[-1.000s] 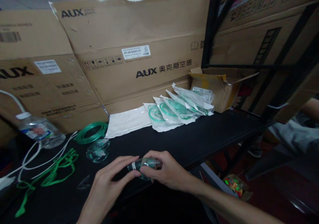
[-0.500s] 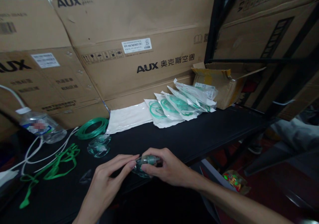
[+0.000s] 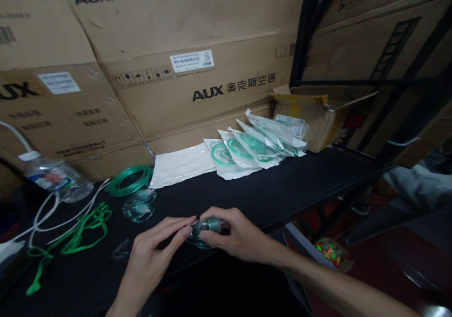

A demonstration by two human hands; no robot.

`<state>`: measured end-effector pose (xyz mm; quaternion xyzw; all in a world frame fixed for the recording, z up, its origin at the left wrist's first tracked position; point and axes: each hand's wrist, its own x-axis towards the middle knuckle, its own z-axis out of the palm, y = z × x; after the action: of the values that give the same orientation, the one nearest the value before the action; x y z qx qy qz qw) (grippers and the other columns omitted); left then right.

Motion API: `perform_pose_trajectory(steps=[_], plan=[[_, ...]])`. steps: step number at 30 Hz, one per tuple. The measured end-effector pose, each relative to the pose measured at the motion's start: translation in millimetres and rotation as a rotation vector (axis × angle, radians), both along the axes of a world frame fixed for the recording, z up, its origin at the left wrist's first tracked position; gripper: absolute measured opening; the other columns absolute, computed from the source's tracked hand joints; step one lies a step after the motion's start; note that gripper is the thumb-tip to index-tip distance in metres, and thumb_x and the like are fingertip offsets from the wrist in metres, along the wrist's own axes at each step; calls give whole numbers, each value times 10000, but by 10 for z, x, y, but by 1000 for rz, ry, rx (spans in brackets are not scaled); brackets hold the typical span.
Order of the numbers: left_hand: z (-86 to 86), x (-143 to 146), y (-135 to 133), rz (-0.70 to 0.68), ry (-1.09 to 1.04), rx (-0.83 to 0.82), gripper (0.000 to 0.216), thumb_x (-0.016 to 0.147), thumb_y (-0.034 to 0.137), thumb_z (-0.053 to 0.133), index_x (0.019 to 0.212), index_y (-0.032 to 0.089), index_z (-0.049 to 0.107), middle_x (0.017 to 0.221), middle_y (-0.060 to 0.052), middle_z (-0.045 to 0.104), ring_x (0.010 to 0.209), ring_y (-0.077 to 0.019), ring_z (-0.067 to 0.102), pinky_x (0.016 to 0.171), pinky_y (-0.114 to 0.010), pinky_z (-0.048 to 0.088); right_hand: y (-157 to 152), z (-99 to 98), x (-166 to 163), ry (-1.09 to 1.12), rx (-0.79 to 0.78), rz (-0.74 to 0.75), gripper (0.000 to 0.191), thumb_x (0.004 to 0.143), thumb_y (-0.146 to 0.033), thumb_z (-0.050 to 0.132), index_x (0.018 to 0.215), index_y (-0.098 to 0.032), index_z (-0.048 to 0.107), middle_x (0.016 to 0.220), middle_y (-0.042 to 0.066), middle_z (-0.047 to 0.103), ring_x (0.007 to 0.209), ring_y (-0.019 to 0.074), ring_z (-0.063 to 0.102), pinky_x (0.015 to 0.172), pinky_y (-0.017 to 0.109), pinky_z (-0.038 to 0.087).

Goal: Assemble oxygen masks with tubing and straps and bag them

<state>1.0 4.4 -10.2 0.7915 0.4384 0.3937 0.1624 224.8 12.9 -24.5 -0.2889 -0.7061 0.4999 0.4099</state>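
Well left of the left hand, a bottle [image 3: 52,178] leans; nearer it lies a green strap [image 3: 84,232]. Beyond the hand are a green tube coil [image 3: 130,181] and a clear mask [image 3: 139,207]. The left hand [image 3: 155,244] pinches the left end of a greenish clear plastic piece [image 3: 198,232], which lies between both hands. The right hand [image 3: 235,234] clasps its right end, thumb nearest. Beyond that hand stand white packets [image 3: 249,154], then an open box [image 3: 318,122] farther right.

A translucent green plastic piece [image 3: 198,236], partly hidden, sits between fingers [image 3: 212,238].
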Motion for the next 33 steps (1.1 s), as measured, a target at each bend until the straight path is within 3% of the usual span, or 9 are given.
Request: perform_pose_trajectory(steps=[7, 17, 23, 29, 33], plan=[[-4, -5, -7, -64, 47, 56, 291, 829, 276, 772, 1119, 287, 776, 1030, -21, 801, 911, -187, 761, 833, -231, 596, -6, -18, -7, -15, -8, -42, 188, 911, -301, 649, 1020, -158, 707, 795, -23, 620, 704, 113, 510, 660, 231, 407], [0, -19, 12, -60, 0, -103, 211, 841, 325, 759, 1045, 297, 805, 981, -10, 808, 884, -181, 765, 797, -199, 586, -19, 2, -9, -48, 56, -50, 142, 913, -284, 647, 997, -176, 685, 786, -35, 596, 699, 106, 503, 648, 218, 391], [45, -33, -7, -71, -18, -174, 268, 968, 331, 582, 1133, 284, 787, 1087, -54, 798, 980, -199, 753, 861, -233, 576, -21, -5, -28, -63, 36, -55, 156, 914, -285, 636, 1000, -171, 698, 792, -27, 621, 694, 110, 516, 662, 225, 410], [65, -41, -2, -98, -62, -181, 207, 910, 330, 674, 1069, 301, 803, 1086, -49, 800, 940, -200, 761, 824, -229, 586, -25, -4, -47, -81, -12, -79, 148, 905, -278, 623, 925, -157, 706, 703, -40, 579, 632, 101, 473, 599, 217, 383], [42, -42, 1, -40, -66, -205, 214, 889, 369, 689, 1047, 293, 811, 1034, -47, 812, 921, -219, 769, 824, -261, 603, -21, -7, -37, -71, 16, -51, 140, 902, -267, 627, 957, -165, 705, 731, -40, 586, 646, 100, 471, 615, 214, 384]])
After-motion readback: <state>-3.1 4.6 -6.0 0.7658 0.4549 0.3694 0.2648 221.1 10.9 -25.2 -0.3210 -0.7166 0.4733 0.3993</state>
